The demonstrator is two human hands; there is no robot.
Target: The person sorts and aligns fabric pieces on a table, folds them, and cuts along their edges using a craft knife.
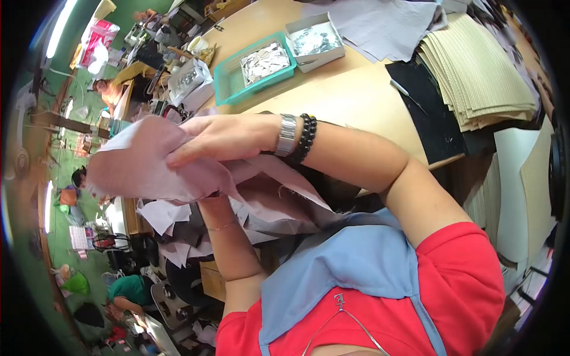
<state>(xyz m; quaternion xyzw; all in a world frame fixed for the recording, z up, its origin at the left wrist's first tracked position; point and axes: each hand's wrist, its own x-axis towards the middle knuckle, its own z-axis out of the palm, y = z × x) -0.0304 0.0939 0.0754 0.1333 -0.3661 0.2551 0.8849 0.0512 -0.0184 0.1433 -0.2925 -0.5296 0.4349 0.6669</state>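
My right hand [214,139], with a metal watch and black beaded bracelets at the wrist, grips a pale pink-mauve cloth [148,163] between thumb and fingers. The cloth is raised at the left of centre, and its folds hang down toward my lap. My left forearm, with a thin bracelet, reaches up behind the cloth. My left hand is hidden there, so its fingers cannot be made out. More pinkish fabric [276,199] with frayed edges lies below my right wrist, near the blue apron [350,255].
A wooden table [362,89] holds a teal basket [222,83] of small pale pieces, a white box [323,62], grey cloth [380,24], and a stack of cream textured sheets [475,65] beside a black sheet [424,113]. People work at the far left.
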